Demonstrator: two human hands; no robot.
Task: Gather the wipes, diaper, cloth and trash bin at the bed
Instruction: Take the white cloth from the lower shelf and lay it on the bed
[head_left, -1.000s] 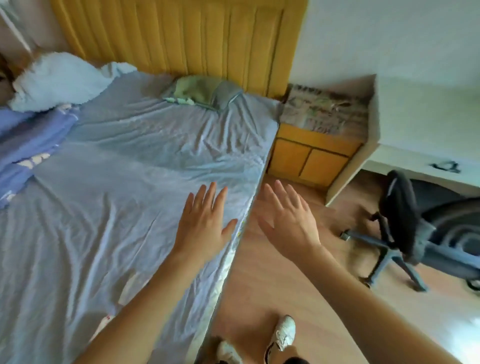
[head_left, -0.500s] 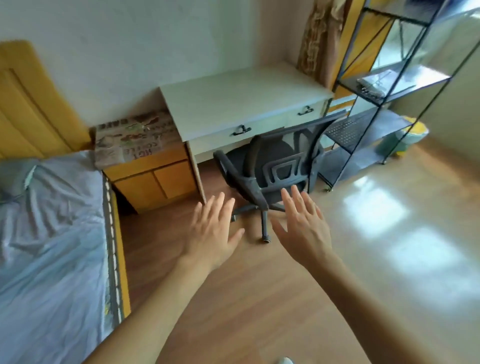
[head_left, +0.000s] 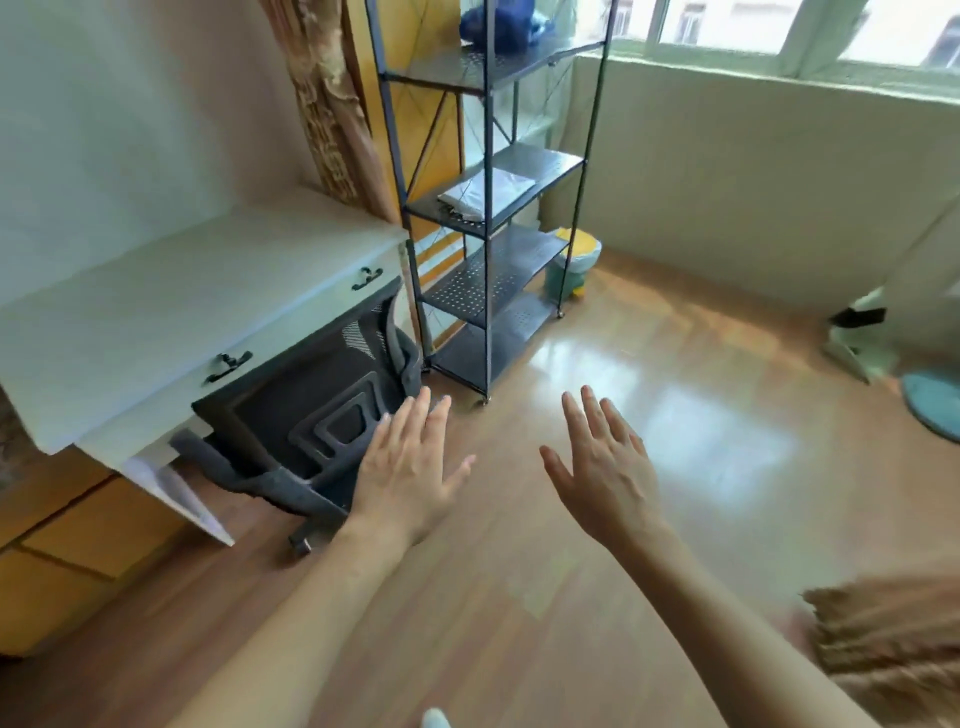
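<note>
My left hand (head_left: 410, 467) and my right hand (head_left: 602, 467) are stretched out in front of me over the wooden floor, fingers spread, holding nothing. A small trash bin (head_left: 571, 262) with a yellow liner stands on the floor behind the black metal shelf rack (head_left: 488, 218). A white folded item (head_left: 488, 191) lies on the rack's middle shelf. A blue bundle (head_left: 501, 23) sits on the top shelf. The bed is out of view.
A white desk (head_left: 171, 312) with a black office chair (head_left: 311, 415) tucked under it stands at the left, beside a yellow cabinet (head_left: 57, 551). A curtain (head_left: 332, 104) hangs behind the rack. A round blue mat (head_left: 935, 405) lies at the right.
The view has swung right, from the bed past the nightstand and desk to the shelf rack and window wall. Both hands stay open and held out in front.
</note>
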